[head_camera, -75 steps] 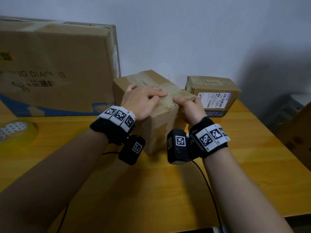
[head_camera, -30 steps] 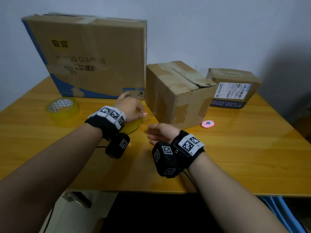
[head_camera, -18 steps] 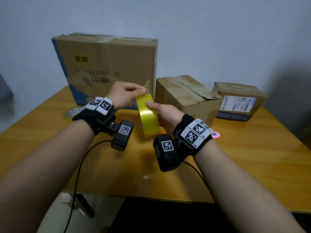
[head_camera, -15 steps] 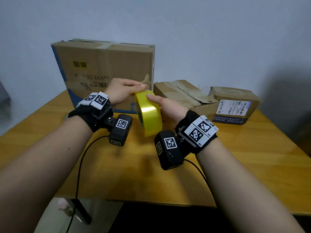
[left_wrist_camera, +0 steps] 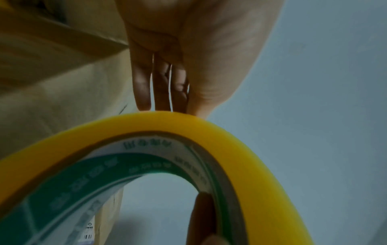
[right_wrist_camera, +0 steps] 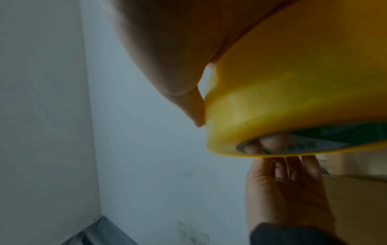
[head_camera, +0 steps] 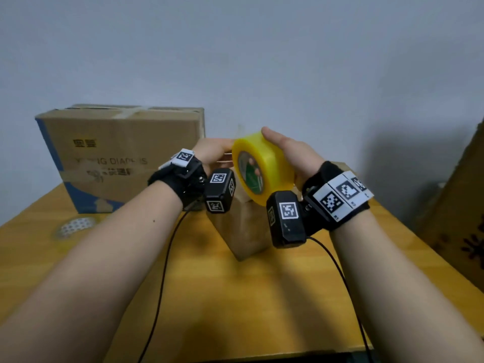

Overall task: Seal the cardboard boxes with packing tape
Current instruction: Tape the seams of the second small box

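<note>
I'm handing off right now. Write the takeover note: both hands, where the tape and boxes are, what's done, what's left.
Right hand: grips the yellow tape roll, fingers through its core, thumb on the outer face, held in the air above the table.
Left hand: fingertips touch the roll's rim, likely feeling for the tape end.
Boxes: small cardboard box directly below the roll; large diaper box back left, its top already taped.
Second tape roll lies flat at left.
Done: roll picked up. No tape is visibly pulled free.
Left: find the end, pull a strip, seal the small box.
</note>
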